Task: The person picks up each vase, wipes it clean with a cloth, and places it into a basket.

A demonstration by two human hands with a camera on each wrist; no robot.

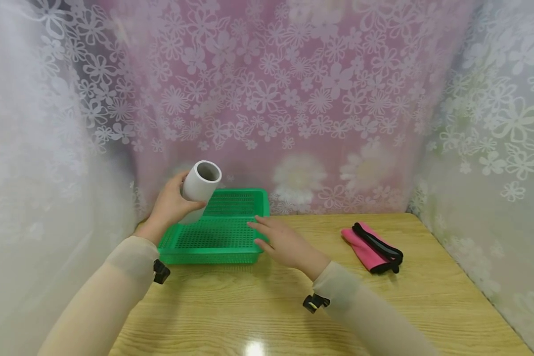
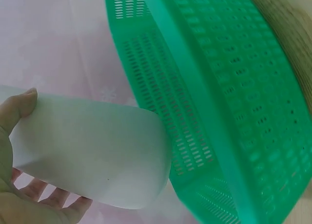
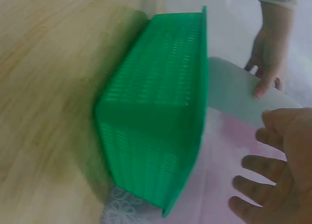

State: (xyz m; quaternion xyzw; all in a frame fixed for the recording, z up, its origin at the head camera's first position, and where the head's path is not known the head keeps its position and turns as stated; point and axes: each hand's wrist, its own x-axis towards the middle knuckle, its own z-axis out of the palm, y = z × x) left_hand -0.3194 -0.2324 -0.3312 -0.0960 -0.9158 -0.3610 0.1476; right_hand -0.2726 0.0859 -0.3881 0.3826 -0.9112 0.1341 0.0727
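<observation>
My left hand grips a white vase, thumb on one side and fingers on the other. Tilted, with its round opening facing up and to the right, the vase overlaps the left part of a green perforated basket in the head view. In the left wrist view the rounded base of the vase is right at the basket's rim. My right hand holds nothing; its fingers are spread over the basket's right edge. The right wrist view shows those fingers apart beside the basket's rim.
A folded pink cloth item with black trim lies on the right of the wooden table. Floral curtains hang behind the table and along both sides.
</observation>
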